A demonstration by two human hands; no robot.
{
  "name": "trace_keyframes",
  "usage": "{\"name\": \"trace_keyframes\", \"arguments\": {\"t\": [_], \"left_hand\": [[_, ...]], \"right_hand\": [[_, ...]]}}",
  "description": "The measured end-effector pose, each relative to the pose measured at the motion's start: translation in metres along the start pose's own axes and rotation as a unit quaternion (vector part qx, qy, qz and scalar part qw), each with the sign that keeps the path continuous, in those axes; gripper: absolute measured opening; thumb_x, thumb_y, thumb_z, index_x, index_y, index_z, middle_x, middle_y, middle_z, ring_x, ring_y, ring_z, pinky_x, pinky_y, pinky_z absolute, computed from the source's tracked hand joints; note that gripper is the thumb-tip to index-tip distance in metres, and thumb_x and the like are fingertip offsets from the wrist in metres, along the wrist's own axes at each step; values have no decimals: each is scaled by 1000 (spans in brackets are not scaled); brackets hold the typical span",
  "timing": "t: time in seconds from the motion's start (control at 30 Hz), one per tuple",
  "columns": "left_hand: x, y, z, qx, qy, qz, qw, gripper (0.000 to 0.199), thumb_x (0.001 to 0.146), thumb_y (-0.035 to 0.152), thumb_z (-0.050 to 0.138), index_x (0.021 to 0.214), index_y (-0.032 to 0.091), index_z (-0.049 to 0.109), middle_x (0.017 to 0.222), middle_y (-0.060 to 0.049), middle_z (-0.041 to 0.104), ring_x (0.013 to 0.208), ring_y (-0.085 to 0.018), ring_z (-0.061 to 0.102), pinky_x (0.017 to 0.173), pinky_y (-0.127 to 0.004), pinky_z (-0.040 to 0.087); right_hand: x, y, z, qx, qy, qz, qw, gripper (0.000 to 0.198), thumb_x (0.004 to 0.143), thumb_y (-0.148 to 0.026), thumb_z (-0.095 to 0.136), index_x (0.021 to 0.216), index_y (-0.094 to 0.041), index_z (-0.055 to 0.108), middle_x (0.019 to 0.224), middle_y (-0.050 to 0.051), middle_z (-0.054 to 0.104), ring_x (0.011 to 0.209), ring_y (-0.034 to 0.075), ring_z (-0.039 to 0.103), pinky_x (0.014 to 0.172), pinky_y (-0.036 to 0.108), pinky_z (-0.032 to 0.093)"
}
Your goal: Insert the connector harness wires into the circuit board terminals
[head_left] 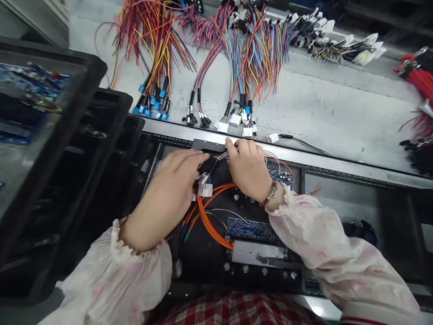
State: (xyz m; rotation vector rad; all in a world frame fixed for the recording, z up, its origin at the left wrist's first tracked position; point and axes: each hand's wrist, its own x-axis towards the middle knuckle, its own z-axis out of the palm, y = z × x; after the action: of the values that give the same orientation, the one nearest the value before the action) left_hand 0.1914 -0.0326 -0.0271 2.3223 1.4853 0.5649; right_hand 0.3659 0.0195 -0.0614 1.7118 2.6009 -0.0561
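Note:
My left hand [176,185] is closed on a dark-sleeved wire harness [213,163], its fingertips near the back of the black tray [209,259]. White plug connectors [204,188] on that harness hang beside the palm. A short way to the right, my right hand [249,170] has its fingers curled over the wires, which run beneath it and come out as thin coloured strands [274,157]. Thick orange cables [211,225] loop below both hands to a silver metal block [259,253]. A blue circuit board [252,229] lies just above that block. My fingers partly hide the harness.
Beyond the tray's silver rail [297,155], a pale bench [324,104] bears bundles of coloured wires [260,54] and one separate harness with a white plug [272,138]. Stacked black trays [84,95] stand at left. Red cables [419,81] lie at far right.

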Motion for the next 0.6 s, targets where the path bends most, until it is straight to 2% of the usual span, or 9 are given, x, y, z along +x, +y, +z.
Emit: {"name": "trace_keyframes", "arguments": {"t": [0.1,0.2,0.27,0.37,0.43,0.5,0.6], "left_hand": [[-8,10,17,-12,-39,51,998,42,93,6,39,134,11,50,138,-16,56,134,-26,48,115,-50,39],[-6,23,44,19,-63,30,997,51,89,-2,32,137,3,47,144,-22,50,139,-30,43,118,-52,34],[-3,29,55,17,-61,13,998,51,89,-3,33,138,2,46,146,-24,46,140,-31,42,117,-52,36],[-3,30,59,4,-19,-3,1000,43,92,5,43,134,2,48,145,-25,47,139,-34,42,115,-56,37],[-3,28,56,-15,21,-4,1000,36,94,12,50,130,4,51,141,-25,51,137,-34,45,116,-58,35],[-4,25,50,-53,60,-2,997,30,95,15,52,124,8,55,135,-21,56,132,-32,50,116,-58,35],[-2,23,43,-121,118,-14,985,20,95,12,52,114,13,58,124,-15,63,123,-27,57,114,-58,39]], "right_hand": [[-4,6,3,7,0,-16,1000,52,96,-18,36,146,-6,41,129,22,55,110,33,49,88,46,42],[-5,16,-4,2,-13,-49,999,53,94,-14,38,145,-3,41,132,24,54,112,34,51,88,46,44],[6,27,-13,9,-31,-90,995,48,90,-13,45,137,-4,50,124,23,59,106,31,55,86,44,46],[45,46,-32,33,-17,-122,992,33,86,-11,53,116,-12,65,104,14,66,91,24,60,81,39,49],[83,56,-42,15,56,-83,995,33,86,-6,51,110,-17,70,101,11,68,91,23,62,84,40,49],[119,58,-45,-4,70,-77,995,32,86,-3,48,106,-13,72,108,13,67,105,25,60,91,42,46],[157,49,-40,-21,55,-126,990,31,90,-4,43,104,-4,71,116,14,65,121,25,52,99,41,41]]}}
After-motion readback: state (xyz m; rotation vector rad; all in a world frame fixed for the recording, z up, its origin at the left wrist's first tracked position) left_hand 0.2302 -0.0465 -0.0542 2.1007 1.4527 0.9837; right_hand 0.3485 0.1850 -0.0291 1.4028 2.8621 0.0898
